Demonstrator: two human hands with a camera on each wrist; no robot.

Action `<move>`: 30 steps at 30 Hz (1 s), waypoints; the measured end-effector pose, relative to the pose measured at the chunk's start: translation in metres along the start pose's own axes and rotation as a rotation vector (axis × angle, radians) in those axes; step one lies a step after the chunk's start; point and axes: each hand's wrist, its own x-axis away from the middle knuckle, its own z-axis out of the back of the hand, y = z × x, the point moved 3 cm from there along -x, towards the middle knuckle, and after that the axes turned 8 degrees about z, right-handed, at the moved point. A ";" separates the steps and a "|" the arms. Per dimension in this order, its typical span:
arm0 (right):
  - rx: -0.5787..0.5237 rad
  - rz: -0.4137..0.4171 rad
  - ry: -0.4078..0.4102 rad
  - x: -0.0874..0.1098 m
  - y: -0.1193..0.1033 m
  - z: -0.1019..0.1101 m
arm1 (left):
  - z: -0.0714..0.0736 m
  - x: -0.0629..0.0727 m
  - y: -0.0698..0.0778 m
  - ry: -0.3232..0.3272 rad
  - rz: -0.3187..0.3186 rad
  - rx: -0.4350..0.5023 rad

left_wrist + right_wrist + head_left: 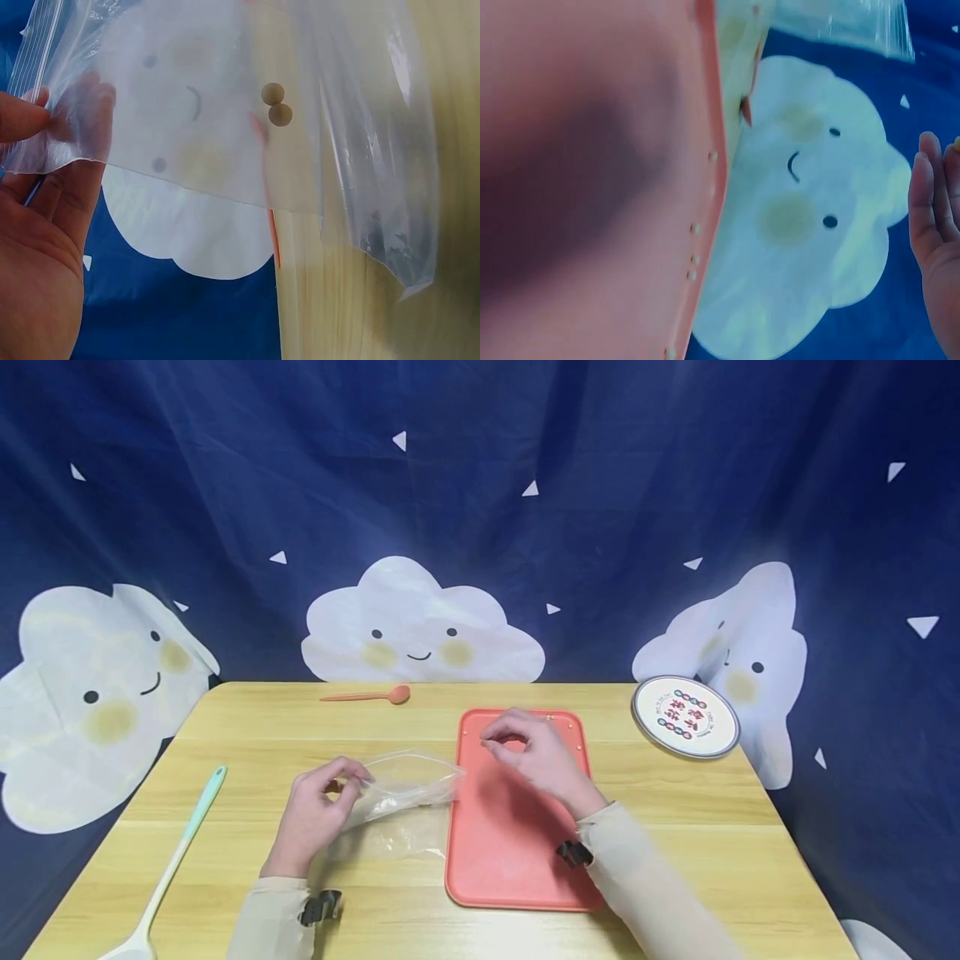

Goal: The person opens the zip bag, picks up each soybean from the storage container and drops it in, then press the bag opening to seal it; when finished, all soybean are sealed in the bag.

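Note:
My left hand point(318, 810) pinches the edge of a clear zip bag point(405, 785) near its zip strip, left of the red tray point(517, 881). Two round tan beans point(276, 105) show through the plastic in the left wrist view. Over the tray's far half is my right hand point(542, 758), thumb and forefinger tips brought together. At those fingertips a small yellow bean point(957, 142) is partly visible at the right wrist view's edge. Several pale round beans point(692, 268) lie along the tray's far rim.
An orange spoon point(397, 695) lies at the table's back edge. A round white plate point(686, 717) with red and blue print sits at the back right. On the left lies a long spatula point(180, 852) with a mint handle. A blue cloud-patterned curtain point(480, 527) hangs behind the table.

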 end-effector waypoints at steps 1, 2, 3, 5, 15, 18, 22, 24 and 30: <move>-0.004 0.002 -0.005 0.000 -0.002 -0.004 | 0.000 0.000 0.000 0.000 0.000 0.000; -0.011 0.007 -0.008 0.000 -0.003 -0.007 | 0.000 0.000 0.000 -0.001 0.001 0.001; -0.016 0.009 -0.011 0.000 -0.005 -0.011 | 0.000 0.000 0.000 -0.002 0.001 0.001; -0.025 0.025 -0.019 -0.001 -0.008 -0.018 | 0.000 0.000 0.000 -0.004 0.001 -0.001; -0.025 0.122 -0.085 -0.012 -0.025 -0.054 | 0.000 -0.001 0.001 0.000 -0.007 -0.003; -0.044 0.143 -0.106 -0.017 -0.028 -0.065 | 0.000 -0.001 0.001 0.003 -0.015 -0.006; -0.023 0.187 -0.126 -0.022 -0.030 -0.075 | 0.000 -0.002 0.002 0.011 -0.023 -0.013; 0.016 0.209 -0.137 -0.023 -0.031 -0.079 | -0.001 -0.002 0.002 0.011 -0.029 -0.014; 0.178 0.244 -0.187 -0.021 -0.031 -0.085 | -0.002 -0.001 0.000 0.004 -0.034 -0.008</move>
